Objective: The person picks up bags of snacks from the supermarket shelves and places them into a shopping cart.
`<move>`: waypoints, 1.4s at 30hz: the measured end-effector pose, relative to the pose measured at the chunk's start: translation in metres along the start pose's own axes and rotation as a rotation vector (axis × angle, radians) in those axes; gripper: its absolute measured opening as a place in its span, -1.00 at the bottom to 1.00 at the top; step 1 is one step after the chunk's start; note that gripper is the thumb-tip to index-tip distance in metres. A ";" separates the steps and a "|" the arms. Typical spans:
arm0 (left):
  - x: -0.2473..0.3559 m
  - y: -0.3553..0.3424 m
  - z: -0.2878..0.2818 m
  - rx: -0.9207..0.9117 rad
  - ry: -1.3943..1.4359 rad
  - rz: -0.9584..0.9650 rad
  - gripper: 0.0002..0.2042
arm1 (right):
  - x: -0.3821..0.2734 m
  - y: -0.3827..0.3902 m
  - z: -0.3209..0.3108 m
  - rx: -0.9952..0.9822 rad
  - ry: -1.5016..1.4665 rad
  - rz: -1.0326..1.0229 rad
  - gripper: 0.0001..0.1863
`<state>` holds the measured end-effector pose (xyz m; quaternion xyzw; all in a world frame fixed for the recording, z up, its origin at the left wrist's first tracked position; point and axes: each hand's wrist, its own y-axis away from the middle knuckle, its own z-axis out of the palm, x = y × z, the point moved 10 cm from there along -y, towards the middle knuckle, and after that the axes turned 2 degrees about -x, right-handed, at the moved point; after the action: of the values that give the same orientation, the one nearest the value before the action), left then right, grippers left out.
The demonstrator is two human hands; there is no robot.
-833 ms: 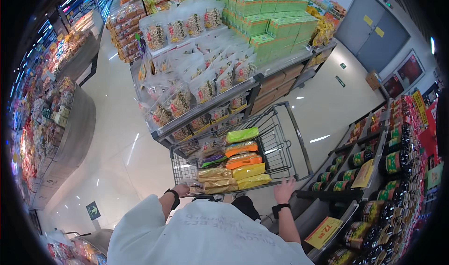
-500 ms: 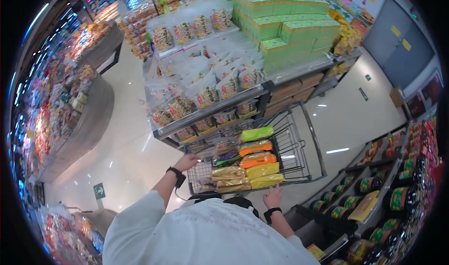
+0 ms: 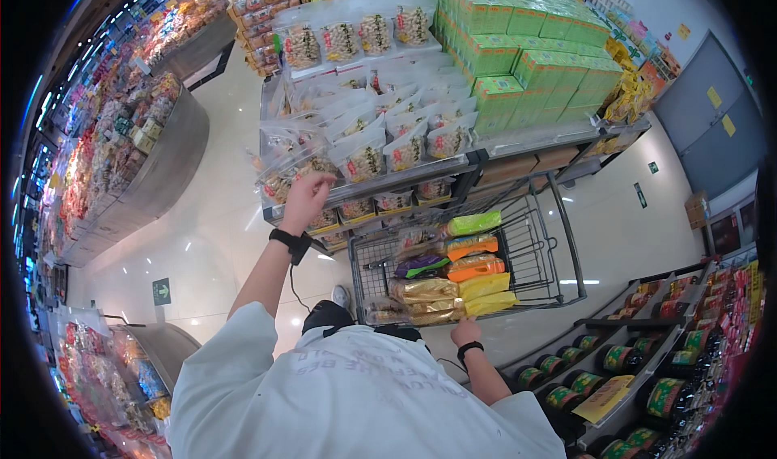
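Observation:
My left hand (image 3: 307, 197) is raised at the front edge of the display shelf (image 3: 380, 185), over the clear bags of nuts or beans (image 3: 293, 174) at its near left corner. Its fingers are loosely bent and apart, and nothing shows in them. Low on the right, my right hand (image 3: 465, 330) is closed at the near side rim of the wire shopping cart (image 3: 544, 297). In the cart lie gold packages (image 3: 425, 290), yellow packages (image 3: 488, 294), orange packages (image 3: 474, 266), a green package (image 3: 474, 223) and a purple package (image 3: 422, 265).
Stacked light green boxes (image 3: 534, 66) stand on the shelf's right part. Racks of dark jars (image 3: 619, 358) rise on the right, close to my right arm. A curved counter of wrapped sweets (image 3: 121, 167) runs along the left. A grey double door (image 3: 700, 95) is at the far right.
My left hand has moved forward from the cart's left end to the shelf edge. The cart now sits further right in view. My right hand's fingers have gone from spread to curled at its rim.

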<state>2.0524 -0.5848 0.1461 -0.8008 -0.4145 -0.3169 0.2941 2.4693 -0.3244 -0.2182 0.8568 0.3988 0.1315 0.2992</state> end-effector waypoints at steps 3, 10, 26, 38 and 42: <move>0.009 -0.035 -0.010 0.130 -0.182 0.154 -0.74 | 0.017 0.000 -0.010 0.022 -0.045 0.089 -0.53; -0.033 -0.116 0.036 -0.062 -0.504 0.227 -0.58 | 0.068 -0.001 -0.020 0.171 -0.646 0.145 -0.55; -0.029 -0.159 0.017 -0.088 -0.296 0.370 -0.89 | -0.101 0.084 -0.070 0.185 -1.223 0.275 -0.66; 0.077 -0.109 -0.050 0.021 -0.169 0.474 -0.94 | -0.093 0.069 -0.078 0.141 -1.186 0.125 -0.64; 0.115 -0.077 -0.048 -0.051 -0.166 0.444 -0.90 | -0.071 0.067 -0.068 0.188 -1.274 0.035 -0.66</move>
<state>2.0264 -0.5278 0.2789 -0.9028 -0.2428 -0.1881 0.3012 2.4323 -0.3844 -0.1229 0.7960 0.1387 -0.4339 0.3987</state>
